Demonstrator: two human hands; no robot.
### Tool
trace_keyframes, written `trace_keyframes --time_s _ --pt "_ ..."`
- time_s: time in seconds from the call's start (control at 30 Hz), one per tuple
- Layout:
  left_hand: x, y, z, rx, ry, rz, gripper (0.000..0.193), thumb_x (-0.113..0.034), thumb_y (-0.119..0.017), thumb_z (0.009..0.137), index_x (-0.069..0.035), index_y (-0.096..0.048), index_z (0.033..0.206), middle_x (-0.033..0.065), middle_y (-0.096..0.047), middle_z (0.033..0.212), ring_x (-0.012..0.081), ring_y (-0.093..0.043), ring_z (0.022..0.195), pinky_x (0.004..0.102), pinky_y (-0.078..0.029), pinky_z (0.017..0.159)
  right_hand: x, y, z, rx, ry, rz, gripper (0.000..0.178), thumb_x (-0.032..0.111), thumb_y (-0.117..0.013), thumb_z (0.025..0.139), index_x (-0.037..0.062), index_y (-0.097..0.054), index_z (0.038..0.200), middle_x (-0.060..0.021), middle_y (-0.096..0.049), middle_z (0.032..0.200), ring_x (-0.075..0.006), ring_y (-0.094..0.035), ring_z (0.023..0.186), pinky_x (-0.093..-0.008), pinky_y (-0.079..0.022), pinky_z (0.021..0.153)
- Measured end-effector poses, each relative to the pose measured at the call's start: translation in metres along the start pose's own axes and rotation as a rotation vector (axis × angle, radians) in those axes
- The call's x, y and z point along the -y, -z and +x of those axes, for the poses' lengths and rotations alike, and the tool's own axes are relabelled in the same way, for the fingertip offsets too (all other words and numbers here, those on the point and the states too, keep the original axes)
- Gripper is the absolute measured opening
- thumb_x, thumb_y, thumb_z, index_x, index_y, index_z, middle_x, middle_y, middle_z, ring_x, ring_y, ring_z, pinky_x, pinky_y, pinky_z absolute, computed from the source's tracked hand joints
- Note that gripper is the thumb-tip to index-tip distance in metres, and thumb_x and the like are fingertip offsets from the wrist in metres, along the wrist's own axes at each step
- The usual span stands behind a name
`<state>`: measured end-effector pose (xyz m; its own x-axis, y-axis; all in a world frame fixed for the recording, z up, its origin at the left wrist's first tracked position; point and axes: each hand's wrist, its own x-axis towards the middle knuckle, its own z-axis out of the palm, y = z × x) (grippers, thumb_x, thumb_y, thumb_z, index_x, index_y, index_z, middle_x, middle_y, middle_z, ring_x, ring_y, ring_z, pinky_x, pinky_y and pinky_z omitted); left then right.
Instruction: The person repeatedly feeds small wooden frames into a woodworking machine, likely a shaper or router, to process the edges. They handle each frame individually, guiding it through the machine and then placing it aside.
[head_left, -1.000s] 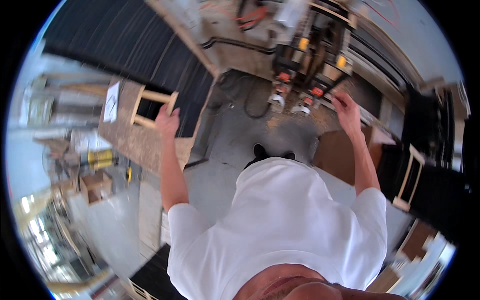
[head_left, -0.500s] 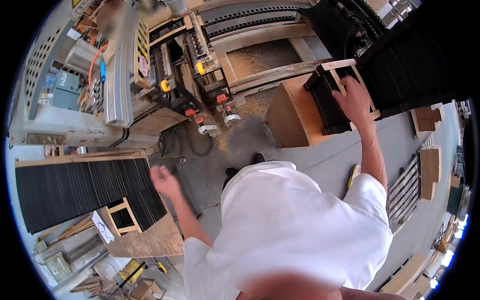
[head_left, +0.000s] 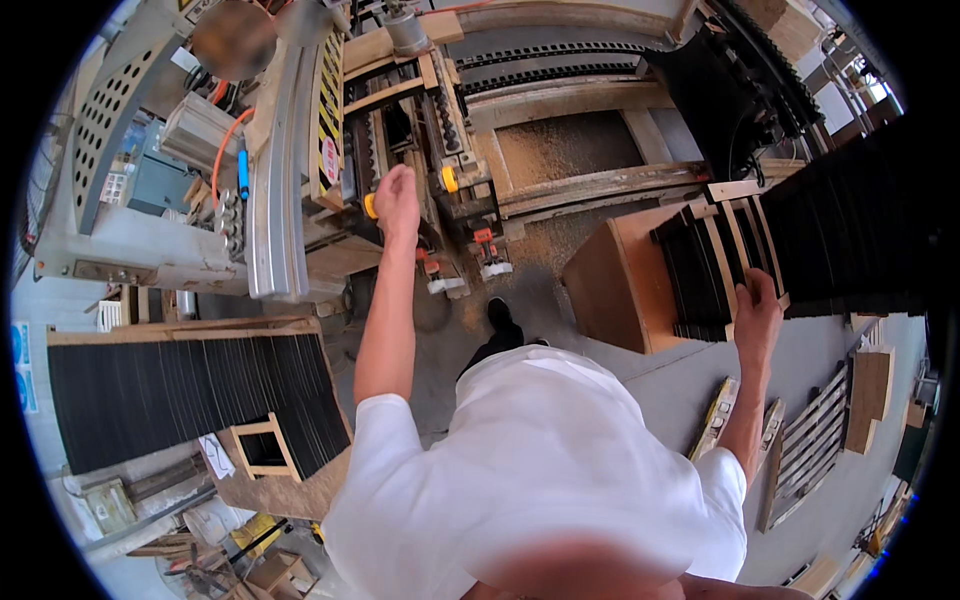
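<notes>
My left hand (head_left: 397, 205) is over the front of the machine, its fingers curled, beside a yellow knob (head_left: 371, 206). What it holds, if anything, is hidden. A frame with pale wooden bars (head_left: 385, 97) lies across the machine rails beyond it. At the right, my right hand (head_left: 760, 305) has its fingers bent round the near edge of a wooden frame (head_left: 742, 235) that leans among others. Black frames (head_left: 690, 265) stand packed on a brown wooden box (head_left: 625, 290) beside it.
A long row of black frames (head_left: 180, 390) stands on a bench at the left, with a pale wooden frame (head_left: 265, 447) at its near side. A second yellow knob (head_left: 449, 179) and red-and-white clamps (head_left: 487, 250) stick out from the machine. Pallets (head_left: 808, 430) lie on the floor at right.
My left hand has moved from beside the left row of frames up to the machine front. My right hand has shifted nearer, and pale frame bars now stand apart beside it.
</notes>
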<state>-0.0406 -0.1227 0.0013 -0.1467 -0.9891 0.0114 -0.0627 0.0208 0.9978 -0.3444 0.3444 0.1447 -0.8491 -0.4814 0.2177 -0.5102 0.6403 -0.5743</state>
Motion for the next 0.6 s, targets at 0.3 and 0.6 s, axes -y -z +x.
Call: trace_keyframes --time_s 0.3,0.6 --pt "0.000 -0.052 0.186 0.049 0.417 -0.704 0.093 -0.049 -0.055 0.096 0.007 -0.004 0.151 0.0234 -0.022 0.155 0.0381 -0.032 0.140 0.0474 -0.031 0.114 0.093 -0.043 0.032 0.031 0.108 0.232 0.025 -0.002 -0.065 0.087 0.0034 -0.063 0.112 -0.0072 -0.065 0.097 -0.0170 -0.062 0.086 -0.0261 -0.049 0.074" --pt "0.017 -0.057 0.212 -0.101 0.445 -0.939 0.062 -0.023 -0.063 0.095 0.005 -0.030 0.141 0.0242 -0.032 0.144 0.0416 -0.031 0.138 0.0553 -0.045 0.104 0.196 -0.150 0.105 0.160 0.592 0.136 0.025 -0.002 -0.069 0.075 0.0067 -0.064 0.098 -0.0085 -0.068 0.097 -0.0311 -0.062 0.095 -0.0393 -0.051 0.082"
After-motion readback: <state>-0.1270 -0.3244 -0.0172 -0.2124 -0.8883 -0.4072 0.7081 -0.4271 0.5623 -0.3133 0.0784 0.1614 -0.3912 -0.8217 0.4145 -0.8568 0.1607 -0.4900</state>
